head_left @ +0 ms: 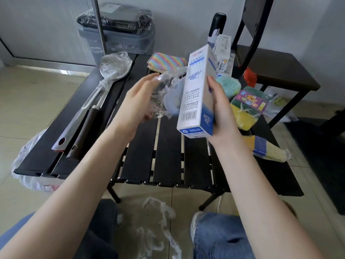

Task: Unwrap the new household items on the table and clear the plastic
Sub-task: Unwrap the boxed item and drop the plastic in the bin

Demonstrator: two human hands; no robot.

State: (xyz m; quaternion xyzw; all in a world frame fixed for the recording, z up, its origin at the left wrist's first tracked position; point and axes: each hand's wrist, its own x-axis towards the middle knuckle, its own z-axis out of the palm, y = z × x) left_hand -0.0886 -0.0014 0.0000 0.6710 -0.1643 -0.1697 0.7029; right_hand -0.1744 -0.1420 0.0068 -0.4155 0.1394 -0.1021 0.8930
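Wrapped ladle (pixel 113 65): on the black slatted desk (pixel 168 146), left of both hands, film still over its bowl. Left hand (pixel 139 103): fingers curled round crumpled clear plastic (pixel 164 90). White-and-blue box (pixel 196 94): raised over the desk between the hands, gripped on its right side by the right hand (pixel 222 111). Wrapped sponges (pixel 246 109): on the desk, right of the right hand.

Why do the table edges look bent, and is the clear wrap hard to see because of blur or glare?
Head view: the wide-angle lens bows the table edges and stretches the forearms near the frame's bottom. Head view: soft daylight from the left, faint shadows. Head view: the plastic wrap in the left hand shows mainly as bright glints; the box print in the right hand stays fairly sharp.
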